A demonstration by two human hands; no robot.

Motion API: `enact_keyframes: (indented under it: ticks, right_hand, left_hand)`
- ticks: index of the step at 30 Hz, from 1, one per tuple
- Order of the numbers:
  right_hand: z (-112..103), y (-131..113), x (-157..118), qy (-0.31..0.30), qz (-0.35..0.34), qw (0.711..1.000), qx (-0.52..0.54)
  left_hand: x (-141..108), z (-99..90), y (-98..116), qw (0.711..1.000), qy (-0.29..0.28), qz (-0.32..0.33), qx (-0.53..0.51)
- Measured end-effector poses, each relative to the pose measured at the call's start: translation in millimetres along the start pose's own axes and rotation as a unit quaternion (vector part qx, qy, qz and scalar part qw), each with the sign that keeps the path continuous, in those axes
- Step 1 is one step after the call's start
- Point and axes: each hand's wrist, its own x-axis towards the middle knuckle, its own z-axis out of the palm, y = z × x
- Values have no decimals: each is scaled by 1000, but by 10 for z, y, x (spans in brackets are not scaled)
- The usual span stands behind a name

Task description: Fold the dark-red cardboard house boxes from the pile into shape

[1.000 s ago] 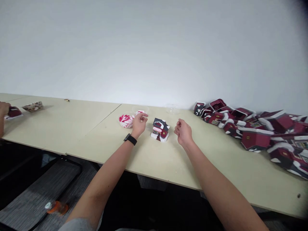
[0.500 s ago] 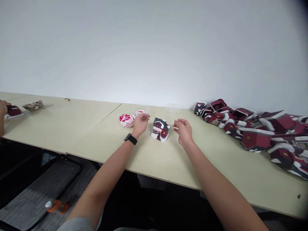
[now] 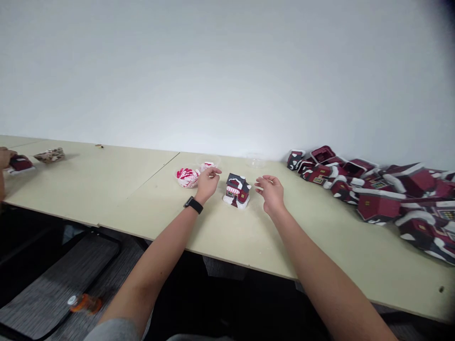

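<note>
A small painted house (image 3: pixel 236 191) stands upright on the table before me, with a dark snow-topped roof, dark red walls and a pink-and-white striped awning. My left hand (image 3: pixel 208 183) hovers just left of it, fingers loosely bent and slightly apart, with nothing visible in them. On the other side, my right hand (image 3: pixel 271 193) is open, its fingers bent towards the house without touching it. Beside my left hand sits a clear bowl (image 3: pixel 186 177) holding red-and-white pieces. A second clear bowl (image 3: pixel 207 164) with similar pieces is partly hidden behind that hand.
A clear container (image 3: pixel 255 160) stands near the wall. Many similar dark red houses (image 3: pixel 379 204) lie piled along the right. At far left, another person's hand (image 3: pixel 4 157) is by a red house (image 3: pixel 20 164). An orange bottle (image 3: pixel 85 303) is below the table (image 3: pixel 149 208).
Both hands stay beside the house, with only slight finger movement; the left fingertips have shifted a little. The house has not visibly moved.
</note>
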Motion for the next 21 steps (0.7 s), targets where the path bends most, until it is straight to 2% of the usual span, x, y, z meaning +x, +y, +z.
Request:
enact_keyframes:
  ticks: [10,21]
  right_hand:
    - [5,5,-5,4,1,1000,-9]
    - [19,-2,-26,1,-4,1000,-25]
  left_hand:
    - [5,27,-69,1000,-8,-17,-11]
    - [-12,18,-16,1000,-21,-23,-2]
